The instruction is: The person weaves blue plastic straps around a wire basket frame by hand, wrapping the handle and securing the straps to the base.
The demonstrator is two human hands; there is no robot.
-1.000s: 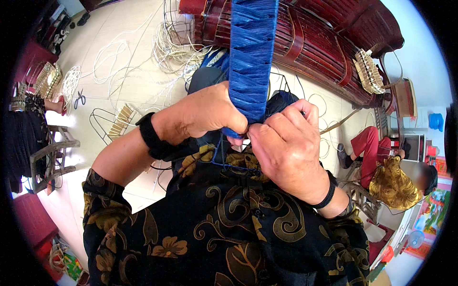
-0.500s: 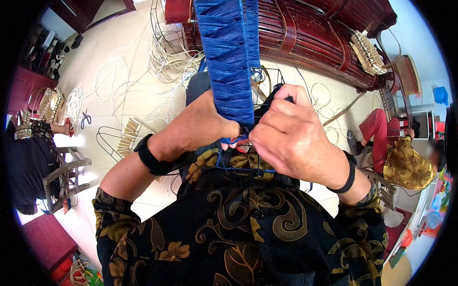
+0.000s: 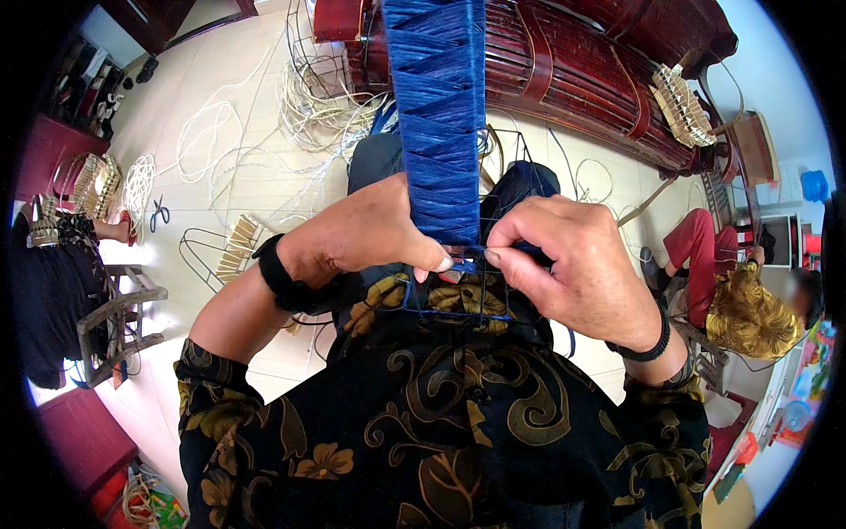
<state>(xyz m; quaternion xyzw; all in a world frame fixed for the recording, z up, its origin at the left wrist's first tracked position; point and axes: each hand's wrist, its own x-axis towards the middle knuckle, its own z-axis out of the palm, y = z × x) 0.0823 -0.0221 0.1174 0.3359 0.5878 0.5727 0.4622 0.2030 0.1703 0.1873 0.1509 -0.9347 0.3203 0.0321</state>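
Note:
A long blue woven panel runs away from me over a dark wire frame, whose bare near end sits against my lap. My left hand is closed round the panel's left edge near its lower end, with the thumb lying on the front by the last woven rows. On the other side, my right hand is closed, thumb and forefinger pinched together at the panel's lower right corner. A thin blue strand runs between the two hands; its end is hidden.
Pale cord lies tangled on the tiled floor, with scissors further left. A dark red slatted wooden bench stands ahead. Two other people sit at the sides, one in red trousers at right, one in dark clothing at left.
The panel has shifted slightly right and turned, so its second side no longer shows. My right hand has moved from a fist against the panel's corner to a fingertip pinch, slightly lower and to the right.

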